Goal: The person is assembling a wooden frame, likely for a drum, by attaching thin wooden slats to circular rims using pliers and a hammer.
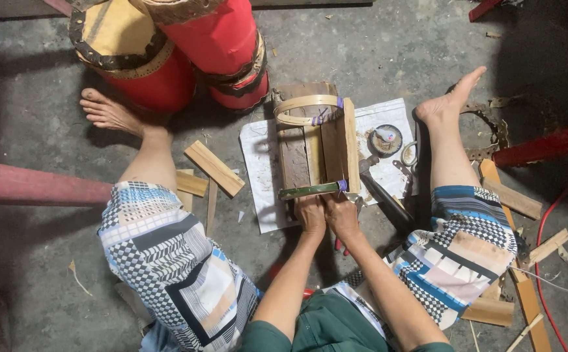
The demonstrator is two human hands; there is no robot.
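A small wooden frame (315, 146), built of upright slats and bound at its far end by a curved bamboo hoop (303, 103), is set on a white sheet (261, 171) on the concrete floor (375, 45), directly ahead of both hands. A green bamboo strip (310, 190) is laid across the near end of the frame, just beyond the fingertips. The left hand (311, 214) is pressed down on the near edge of the frame, fingers curled over the wood below the strip. The right hand (341, 215) is placed just beside it, touching it, likewise closed over the near edge; whether anything else is pinched between the fingers cannot be told.

To the right of the hands, a hammer (378, 189) is laid at an angle on the sheet, with a small round tin (385, 139) beyond it. To the left of the hands, loose wooden offcuts (213, 168) are scattered on the floor. More wooden slats (512, 199) lie to the far right, beyond the right knee. Well beyond the frame, two red drums (186, 52) with decorated bands are stood on the floor. The bare legs are spread to either side of the work.
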